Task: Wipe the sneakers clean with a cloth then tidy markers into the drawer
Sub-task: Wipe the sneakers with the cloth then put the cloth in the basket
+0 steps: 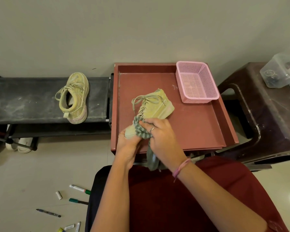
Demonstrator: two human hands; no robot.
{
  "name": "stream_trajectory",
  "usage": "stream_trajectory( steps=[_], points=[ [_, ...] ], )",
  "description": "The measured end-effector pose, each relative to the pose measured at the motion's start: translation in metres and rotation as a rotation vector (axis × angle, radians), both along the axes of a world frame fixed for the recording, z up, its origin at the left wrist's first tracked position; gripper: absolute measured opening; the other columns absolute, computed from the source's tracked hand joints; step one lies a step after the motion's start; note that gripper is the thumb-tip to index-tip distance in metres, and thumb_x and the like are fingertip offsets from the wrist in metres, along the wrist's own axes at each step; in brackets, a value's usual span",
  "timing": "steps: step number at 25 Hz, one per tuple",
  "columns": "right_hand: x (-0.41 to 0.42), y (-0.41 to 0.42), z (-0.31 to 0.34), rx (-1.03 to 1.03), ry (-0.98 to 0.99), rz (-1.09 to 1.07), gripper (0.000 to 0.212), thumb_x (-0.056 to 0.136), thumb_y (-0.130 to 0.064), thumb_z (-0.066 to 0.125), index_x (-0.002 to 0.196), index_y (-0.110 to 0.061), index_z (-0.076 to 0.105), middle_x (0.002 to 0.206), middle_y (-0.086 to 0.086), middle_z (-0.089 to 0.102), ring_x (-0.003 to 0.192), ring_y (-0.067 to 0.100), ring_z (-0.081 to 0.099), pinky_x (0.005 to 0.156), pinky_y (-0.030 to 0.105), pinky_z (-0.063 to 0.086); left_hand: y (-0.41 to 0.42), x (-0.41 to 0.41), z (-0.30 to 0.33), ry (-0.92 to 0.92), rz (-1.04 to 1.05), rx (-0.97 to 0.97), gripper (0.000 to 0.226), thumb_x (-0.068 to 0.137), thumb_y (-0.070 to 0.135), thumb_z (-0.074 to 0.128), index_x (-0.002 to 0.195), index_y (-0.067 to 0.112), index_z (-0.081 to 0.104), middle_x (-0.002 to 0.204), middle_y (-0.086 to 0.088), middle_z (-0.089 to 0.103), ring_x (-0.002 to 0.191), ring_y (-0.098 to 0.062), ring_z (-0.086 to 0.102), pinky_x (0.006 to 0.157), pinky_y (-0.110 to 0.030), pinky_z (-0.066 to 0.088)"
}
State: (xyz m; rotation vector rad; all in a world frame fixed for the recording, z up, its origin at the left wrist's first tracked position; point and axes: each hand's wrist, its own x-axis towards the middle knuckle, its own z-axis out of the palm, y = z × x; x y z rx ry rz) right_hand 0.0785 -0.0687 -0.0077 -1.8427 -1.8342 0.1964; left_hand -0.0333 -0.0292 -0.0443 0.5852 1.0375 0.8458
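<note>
One pale yellow-green sneaker (155, 104) lies tilted over the open reddish-brown drawer (197, 124), toe pointing away. My left hand (128, 146) grips its heel from below. My right hand (162, 139) presses a grey-green striped cloth (141, 128) against the sneaker's heel end; the cloth's tail hangs down over the drawer's front. The second sneaker (74, 97) rests on the black fabric shoe rack (23, 101) to the left. Several markers (79, 189) and a pen (49, 213) lie scattered on the floor at the lower left.
A pink mesh basket (197, 82) sits in the drawer's far right corner. A dark brown plastic stool (266, 118) stands to the right with a clear plastic box (281, 71) on it. White slippers (22, 144) lie under the rack.
</note>
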Motion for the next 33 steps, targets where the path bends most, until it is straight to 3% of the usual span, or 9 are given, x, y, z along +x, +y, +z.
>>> stream_trajectory(
  steps=[2,5,9,14,16,19,25,29,33],
  points=[
    [0.016,0.021,-0.001,0.028,-0.098,0.004,0.046,0.079,-0.002,0.037,0.113,-0.003,0.067,0.105,0.01,0.065,0.087,0.032,0.056,0.081,0.038,0.054,0.001,-0.001,-0.003,0.071,-0.017,0.013,0.083,0.052,0.02,0.09,0.125,0.003,0.055,0.114,-0.015,0.069,0.106,-0.026,0.066,0.095,-0.042,0.052],
    [0.036,0.056,-0.002,0.039,-0.143,-0.074,0.048,0.08,-0.008,0.031,0.109,-0.002,0.069,0.096,0.014,0.065,0.081,0.036,0.057,0.073,0.042,0.056,-0.002,0.002,-0.004,0.128,0.009,0.01,0.097,0.041,0.025,0.093,0.126,0.01,0.05,0.119,-0.012,0.066,0.11,-0.025,0.065,0.097,-0.044,0.051],
    [0.028,0.043,-0.004,0.004,-0.074,-0.063,0.039,0.083,0.002,0.045,0.115,-0.004,0.067,0.108,0.014,0.063,0.094,0.036,0.054,0.086,0.04,0.05,0.001,-0.001,-0.006,0.084,-0.012,0.026,0.095,0.047,0.026,0.094,0.129,0.006,0.051,0.12,-0.015,0.066,0.111,-0.027,0.065,0.1,-0.047,0.049],
    [0.018,0.0,-0.005,-0.067,0.141,-0.053,0.05,0.077,0.01,0.05,0.119,-0.012,0.066,0.123,0.011,0.053,0.105,0.026,0.051,0.098,0.022,0.033,-0.001,-0.001,-0.002,0.077,-0.096,0.115,0.054,0.065,0.009,0.085,0.115,0.005,0.066,0.109,-0.016,0.071,0.101,-0.027,0.067,0.09,-0.04,0.053],
    [0.023,0.011,-0.008,-0.021,0.094,-0.025,0.049,0.072,0.013,0.059,0.114,-0.011,0.068,0.117,0.012,0.057,0.102,0.028,0.053,0.098,0.022,0.034,0.0,-0.002,-0.002,0.099,-0.081,0.098,0.068,0.058,0.016,0.089,0.118,0.003,0.062,0.112,-0.017,0.069,0.106,-0.029,0.065,0.097,-0.045,0.05],
    [0.039,0.039,-0.014,0.064,-0.029,-0.018,0.044,0.068,0.014,0.065,0.108,-0.005,0.07,0.101,0.014,0.063,0.092,0.036,0.055,0.088,0.035,0.046,-0.002,-0.002,-0.002,0.162,-0.03,0.032,0.093,0.042,0.025,0.092,0.124,0.01,0.051,0.118,-0.013,0.065,0.11,-0.024,0.064,0.097,-0.045,0.051],
    [0.045,0.07,-0.014,0.055,0.058,-0.284,0.042,0.077,0.014,0.056,0.112,-0.007,0.069,0.104,0.013,0.062,0.095,0.035,0.052,0.085,0.036,0.047,-0.001,-0.002,-0.005,0.147,0.016,0.031,0.094,0.042,0.026,0.088,0.127,0.011,0.049,0.119,-0.011,0.065,0.109,-0.022,0.065,0.098,-0.044,0.051],
    [0.013,0.017,-0.023,0.007,0.118,-0.166,0.047,0.077,0.013,0.054,0.117,-0.009,0.067,0.108,0.008,0.06,0.099,0.028,0.051,0.09,0.018,0.034,0.001,-0.004,-0.007,0.173,0.064,0.031,0.095,0.046,0.022,0.093,0.128,0.011,0.047,0.115,-0.01,0.067,0.106,-0.022,0.067,0.094,-0.041,0.054],
    [0.033,0.02,-0.028,0.106,-0.023,-0.079,0.042,0.075,0.009,0.063,0.113,-0.007,0.068,0.101,0.013,0.06,0.095,0.026,0.048,0.087,0.029,0.044,0.001,-0.004,-0.01,0.245,0.054,0.063,0.082,0.051,0.015,0.092,0.122,0.011,0.051,0.113,-0.007,0.068,0.102,-0.018,0.068,0.089,-0.04,0.056]
  ],
)
